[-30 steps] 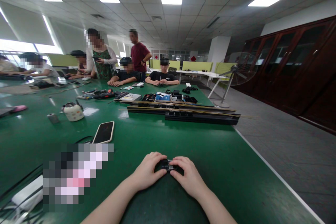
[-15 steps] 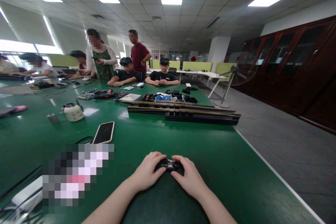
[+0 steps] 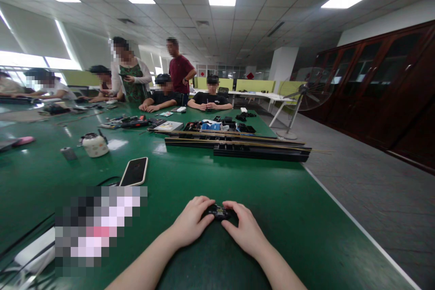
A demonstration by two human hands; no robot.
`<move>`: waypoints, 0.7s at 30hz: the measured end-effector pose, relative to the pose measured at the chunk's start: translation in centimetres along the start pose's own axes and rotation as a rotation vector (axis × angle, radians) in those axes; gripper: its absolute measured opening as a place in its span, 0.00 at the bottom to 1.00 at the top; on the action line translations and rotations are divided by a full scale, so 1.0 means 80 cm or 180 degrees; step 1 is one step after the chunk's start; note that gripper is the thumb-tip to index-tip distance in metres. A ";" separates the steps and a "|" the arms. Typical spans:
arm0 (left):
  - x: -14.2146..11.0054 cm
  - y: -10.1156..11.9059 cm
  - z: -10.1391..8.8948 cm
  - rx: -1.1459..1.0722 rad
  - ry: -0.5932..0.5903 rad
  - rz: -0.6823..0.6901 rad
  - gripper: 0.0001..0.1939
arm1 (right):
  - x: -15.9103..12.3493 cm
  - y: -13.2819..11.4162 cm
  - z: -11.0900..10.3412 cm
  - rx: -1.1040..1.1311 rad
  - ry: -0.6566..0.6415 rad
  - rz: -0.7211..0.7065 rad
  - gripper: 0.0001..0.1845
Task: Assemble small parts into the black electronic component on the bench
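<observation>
A small black rounded device (image 3: 219,212) lies low over the green table, between my two hands. Its middle shows a recess with a lighter, metallic-looking part; the exact kind is not clear. My left hand (image 3: 194,218) is closed round its left end, thumb at the near side and fingers at the far side. Curved about the right end is my right hand (image 3: 243,223), its thumb and fingertips at the near and far edges. Both ends of the device are partly hidden by the hands.
On the green table (image 3: 183,174), a phone (image 3: 135,171), a patterned pot-like cup (image 3: 95,145) and a grey cylinder (image 3: 68,153) are to the left. Long black rails (image 3: 261,153) with thin rods lie ahead. Several people sit or stand beyond; a fan (image 3: 304,90) stands right.
My right fingertips have drawn back from the middle of the device to its right end, uncovering the recess. My left hand has hardly moved.
</observation>
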State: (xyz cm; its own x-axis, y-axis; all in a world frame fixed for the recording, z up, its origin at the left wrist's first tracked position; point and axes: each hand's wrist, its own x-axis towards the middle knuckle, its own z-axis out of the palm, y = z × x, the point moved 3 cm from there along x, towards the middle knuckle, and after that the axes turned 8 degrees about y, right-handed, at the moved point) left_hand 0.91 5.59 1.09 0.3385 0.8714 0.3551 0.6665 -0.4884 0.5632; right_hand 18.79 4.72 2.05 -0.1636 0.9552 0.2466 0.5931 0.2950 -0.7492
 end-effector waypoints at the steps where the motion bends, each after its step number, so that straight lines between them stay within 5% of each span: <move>1: 0.000 0.000 0.000 0.0005 -0.0003 -0.0008 0.17 | 0.000 0.000 0.000 0.0001 0.0007 -0.0007 0.20; 21: 0.002 -0.003 0.003 0.0033 0.0086 -0.0049 0.16 | 0.000 -0.001 -0.002 -0.0004 0.0021 -0.0018 0.18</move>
State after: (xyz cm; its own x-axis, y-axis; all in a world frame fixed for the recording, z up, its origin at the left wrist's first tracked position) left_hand 0.91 5.84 0.81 0.3101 0.8772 0.3665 0.6784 -0.4742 0.5612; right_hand 18.87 4.69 2.25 -0.1617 0.9534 0.2549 0.5931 0.3003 -0.7470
